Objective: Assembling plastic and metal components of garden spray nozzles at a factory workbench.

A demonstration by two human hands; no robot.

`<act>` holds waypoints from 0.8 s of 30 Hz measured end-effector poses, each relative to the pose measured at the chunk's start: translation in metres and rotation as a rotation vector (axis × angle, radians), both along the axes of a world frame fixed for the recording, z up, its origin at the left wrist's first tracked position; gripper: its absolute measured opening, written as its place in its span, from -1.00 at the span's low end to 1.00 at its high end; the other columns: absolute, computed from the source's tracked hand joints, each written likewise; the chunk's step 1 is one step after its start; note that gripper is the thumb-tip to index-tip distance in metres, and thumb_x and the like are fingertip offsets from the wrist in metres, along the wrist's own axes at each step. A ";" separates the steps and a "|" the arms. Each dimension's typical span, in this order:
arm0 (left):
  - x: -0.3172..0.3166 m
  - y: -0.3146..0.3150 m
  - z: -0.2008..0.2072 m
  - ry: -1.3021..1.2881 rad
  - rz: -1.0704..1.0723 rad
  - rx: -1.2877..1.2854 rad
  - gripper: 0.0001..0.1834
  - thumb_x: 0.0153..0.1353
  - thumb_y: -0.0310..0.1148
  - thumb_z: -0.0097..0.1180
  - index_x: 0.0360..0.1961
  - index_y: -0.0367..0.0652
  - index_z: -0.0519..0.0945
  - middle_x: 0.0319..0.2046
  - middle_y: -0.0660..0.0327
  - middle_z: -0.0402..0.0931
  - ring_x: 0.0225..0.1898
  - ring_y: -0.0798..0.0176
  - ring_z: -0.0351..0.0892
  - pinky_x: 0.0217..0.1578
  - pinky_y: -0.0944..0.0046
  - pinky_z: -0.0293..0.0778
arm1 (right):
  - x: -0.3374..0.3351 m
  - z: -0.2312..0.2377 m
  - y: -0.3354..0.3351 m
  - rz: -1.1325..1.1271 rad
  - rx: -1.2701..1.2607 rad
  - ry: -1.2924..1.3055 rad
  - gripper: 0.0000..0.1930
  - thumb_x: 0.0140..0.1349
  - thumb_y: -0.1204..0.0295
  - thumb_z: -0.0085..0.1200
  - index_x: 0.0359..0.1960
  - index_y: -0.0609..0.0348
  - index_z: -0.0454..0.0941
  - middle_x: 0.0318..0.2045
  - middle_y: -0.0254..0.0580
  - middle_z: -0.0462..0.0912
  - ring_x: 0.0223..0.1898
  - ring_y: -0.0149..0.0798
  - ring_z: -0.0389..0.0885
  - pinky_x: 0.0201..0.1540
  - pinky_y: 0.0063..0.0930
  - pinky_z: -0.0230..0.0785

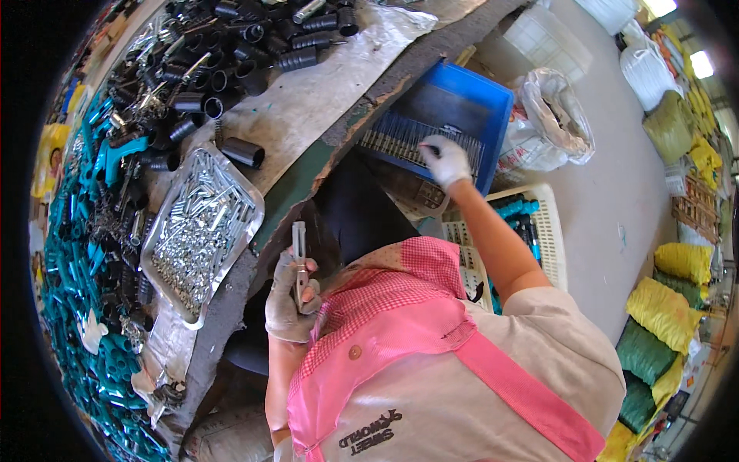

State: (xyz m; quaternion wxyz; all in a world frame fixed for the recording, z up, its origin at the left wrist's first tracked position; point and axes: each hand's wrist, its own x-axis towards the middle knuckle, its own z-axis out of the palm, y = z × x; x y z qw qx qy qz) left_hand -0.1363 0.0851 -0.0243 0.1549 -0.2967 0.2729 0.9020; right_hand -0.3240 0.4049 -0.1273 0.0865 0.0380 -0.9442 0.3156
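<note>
Left grip [292,302] is clasping a slim metal bar [299,245], probably light, stiff, slick, sensibly at its six-o'clock end; right grip [446,162] is leaving its closure unclear.

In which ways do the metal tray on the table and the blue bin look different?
The metal tray is silvery and shiny, while the blue bin is coloured all over. The tray rests on the table; the bin stands beyond its edge. Small metal parts lie jumbled in the tray, but slim metal pieces are lined up in the bin, where the right hand is. Both are open-topped.
</note>
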 end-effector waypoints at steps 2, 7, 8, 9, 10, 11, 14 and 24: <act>-0.002 0.002 -0.003 0.005 -0.010 0.016 -0.73 0.31 -0.23 -0.05 -0.01 -0.04 0.36 -0.34 0.22 0.44 -0.68 0.51 0.26 -0.82 0.59 0.09 | -0.011 -0.020 0.042 -0.223 0.355 -0.246 -0.75 0.14 0.19 0.06 -0.26 0.01 0.62 -0.24 -0.06 0.63 -0.17 0.02 0.57 -0.10 -0.20 0.42; -0.004 0.005 -0.009 0.015 -0.004 0.096 -0.69 0.32 -0.27 -0.06 0.06 -0.02 0.34 -0.32 0.17 0.43 -0.67 0.45 0.28 -0.74 0.54 0.11 | -0.017 -0.035 0.049 -0.177 0.659 -0.455 -0.74 0.09 0.19 0.09 -0.25 -0.01 0.64 -0.24 -0.05 0.63 -0.19 -0.01 0.59 -0.13 -0.16 0.44; -0.005 0.005 -0.008 0.014 -0.004 0.094 -0.69 0.32 -0.27 -0.06 0.06 -0.02 0.34 -0.32 0.17 0.43 -0.67 0.45 0.28 -0.74 0.54 0.11 | -0.021 -0.041 0.051 -0.185 0.673 -0.488 -0.74 0.06 0.20 0.11 -0.24 -0.02 0.64 -0.24 -0.05 0.63 -0.20 0.00 0.59 -0.14 -0.16 0.45; -0.005 0.006 -0.007 0.016 0.002 0.073 -0.70 0.32 -0.27 -0.06 0.06 -0.02 0.34 -0.32 0.17 0.43 -0.67 0.45 0.28 -0.74 0.54 0.11 | -0.023 -0.046 0.053 -0.192 0.686 -0.521 -0.73 0.03 0.22 0.12 -0.24 -0.03 0.64 -0.24 -0.05 0.63 -0.21 0.00 0.60 -0.14 -0.16 0.45; -0.005 0.006 -0.006 0.019 0.008 0.052 -0.70 0.32 -0.27 -0.06 0.06 -0.02 0.35 -0.32 0.17 0.43 -0.67 0.46 0.28 -0.73 0.55 0.11 | -0.024 -0.051 0.055 -0.191 0.685 -0.521 -0.73 0.03 0.22 0.12 -0.24 -0.03 0.64 -0.24 -0.05 0.63 -0.21 0.00 0.60 -0.14 -0.16 0.45; -0.005 0.005 -0.008 0.019 0.013 0.051 -0.70 0.32 -0.27 -0.06 0.06 -0.02 0.35 -0.32 0.17 0.43 -0.67 0.46 0.28 -0.73 0.55 0.11 | -0.024 -0.047 0.053 -0.190 0.646 -0.534 -0.73 0.01 0.24 0.13 -0.24 -0.02 0.64 -0.25 -0.05 0.64 -0.22 0.01 0.60 -0.15 -0.18 0.45; -0.002 0.005 -0.012 0.022 0.030 0.060 -0.69 0.31 -0.27 -0.06 0.06 -0.03 0.34 -0.32 0.16 0.43 -0.67 0.45 0.29 -0.73 0.54 0.12 | -0.017 -0.030 0.046 -0.209 0.499 -0.521 -0.73 -0.03 0.27 0.15 -0.25 -0.01 0.64 -0.28 -0.04 0.64 -0.21 0.02 0.59 -0.16 -0.20 0.44; 0.006 0.005 -0.009 0.063 0.040 0.034 -0.65 0.31 -0.33 -0.06 0.11 -0.07 0.33 -0.31 0.13 0.44 -0.65 0.41 0.31 -0.71 0.51 0.16 | -0.014 -0.029 0.042 -0.190 0.537 -0.439 -0.79 0.03 0.26 0.13 -0.32 0.01 0.63 -0.28 -0.06 0.63 -0.19 0.02 0.59 -0.17 -0.19 0.44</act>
